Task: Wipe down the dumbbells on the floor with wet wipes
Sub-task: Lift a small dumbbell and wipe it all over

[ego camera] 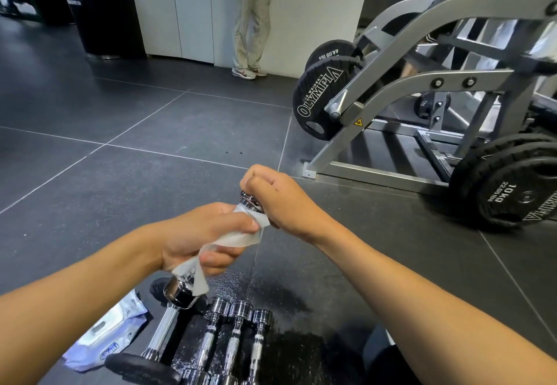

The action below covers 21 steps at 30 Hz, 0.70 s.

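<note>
Lifted off the floor and slanting up and away, a chrome dumbbell (pixel 180 291), mirror-smooth round heads at both ends. Wrapped round its handle, a white wet wipe (pixel 238 238), thin and crumpled, one damp tail hanging beside the near head. Clenched round wipe and handle together, the left hand (pixel 208 240): thumb along the top pressing the cloth, fingers curled underneath, forearm reaching in from the lower left. Just past that grip, the right hand (pixel 277 200): fingers curled over the far head, back of the hand upward, wrist bent down, forearm coming in from the lower right. Directly beneath the grip, on dark speckled floor tile (pixel 120 188), three small chrome dumbbells (pixel 240 312) side by side, with knurled handles and ringed cylindrical heads. Just left of those, under the near head, a longer dumbbell (pixel 162 333) with smooth chrome shaft and matte black rubber ends. Further left of the grip and lower, a soft plastic wipes pack (pixel 105 333), white and blue, lying flat. Below and right of the grip, a glossy wet patch (pixel 280 294) on the tile. Well beyond the grip to the right, black rubber weight plates (pixel 322 98) with white lettering on a grey painted steel machine frame (pixel 422 31). Far ahead, a person's legs (pixel 250 22) in pale trousers at a white counter (pixel 316 7).
</note>
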Motion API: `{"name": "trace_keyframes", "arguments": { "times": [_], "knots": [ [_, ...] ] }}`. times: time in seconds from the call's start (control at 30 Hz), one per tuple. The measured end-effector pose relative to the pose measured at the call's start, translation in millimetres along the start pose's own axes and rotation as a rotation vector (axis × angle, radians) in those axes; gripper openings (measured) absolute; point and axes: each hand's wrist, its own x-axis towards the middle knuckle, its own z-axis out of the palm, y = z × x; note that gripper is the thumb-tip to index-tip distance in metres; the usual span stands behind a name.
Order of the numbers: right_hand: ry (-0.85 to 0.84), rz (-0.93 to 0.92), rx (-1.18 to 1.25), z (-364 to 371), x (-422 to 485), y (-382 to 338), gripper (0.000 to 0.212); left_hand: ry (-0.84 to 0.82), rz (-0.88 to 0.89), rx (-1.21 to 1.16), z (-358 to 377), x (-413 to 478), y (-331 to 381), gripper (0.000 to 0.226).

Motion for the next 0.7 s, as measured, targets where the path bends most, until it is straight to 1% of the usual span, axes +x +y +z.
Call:
{"name": "trace_keyframes", "arguments": {
  "times": [0.07, 0.13, 0.17, 0.23, 0.27, 0.3, 0.33, 0.37, 0.4, 0.47, 0.5, 0.53, 0.6, 0.63, 0.67, 0.7],
  "knots": [
    [0.019, 0.069, -0.078, 1, 3, 1, 0.033, 0.161, 0.022, 0.17, 5, 3, -1, 0.024],
    [-0.015, 0.199, -0.178, 2, 2, 0, 0.029, 0.332, 0.074, 0.407, 10, 9, -3, 0.028],
    [-0.052, 0.31, -0.192, 3, 1, 0, 0.029, 0.416, 0.099, 0.612, 11, 12, -4, 0.028],
    [-0.114, 0.516, -0.172, 6, -4, -1, 0.031, 0.568, 0.102, 1.097, 9, 19, -10, 0.023],
    [-0.121, 0.549, -0.176, 9, -4, -1, 0.032, 0.607, 0.084, 1.236, 11, 21, -12, 0.02],
    [-0.115, 0.52, -0.205, 11, -4, 0, 0.033, 0.629, 0.083, 1.276, 12, 22, -13, 0.019],
    [-0.098, 0.443, -0.254, 13, -2, 0, 0.034, 0.625, 0.089, 1.254, 11, 23, -12, 0.021],
    [-0.069, 0.341, -0.313, 14, 0, 1, 0.034, 0.599, 0.106, 1.161, 9, 22, -11, 0.024],
    [-0.033, 0.235, -0.356, 14, 2, 2, 0.033, 0.552, 0.122, 1.0, 8, 20, -8, 0.025],
    [0.008, 0.044, -0.354, 12, 3, 3, 0.031, 0.382, 0.111, 0.587, 5, 12, -2, 0.021],
    [0.01, -0.041, -0.336, 10, 2, 3, 0.032, 0.271, 0.072, 0.421, 3, 7, 1, 0.022],
    [0.005, -0.115, -0.314, 10, 0, 3, 0.031, 0.151, 0.023, 0.305, 0, 2, 2, 0.026],
    [-0.003, -0.224, -0.268, 11, -4, 0, 0.028, -0.086, -0.079, 0.137, -5, -6, 3, 0.036],
    [0.002, -0.264, -0.247, 11, -4, -2, 0.028, -0.167, -0.101, 0.076, -6, -9, 3, 0.036],
    [0.016, -0.289, -0.229, 12, -4, -3, 0.029, -0.2, -0.101, 0.046, -5, -11, 3, 0.035],
    [0.04, -0.292, -0.218, 13, -4, -4, 0.031, -0.177, -0.083, 0.048, -3, -11, 3, 0.034]
  ]
}}
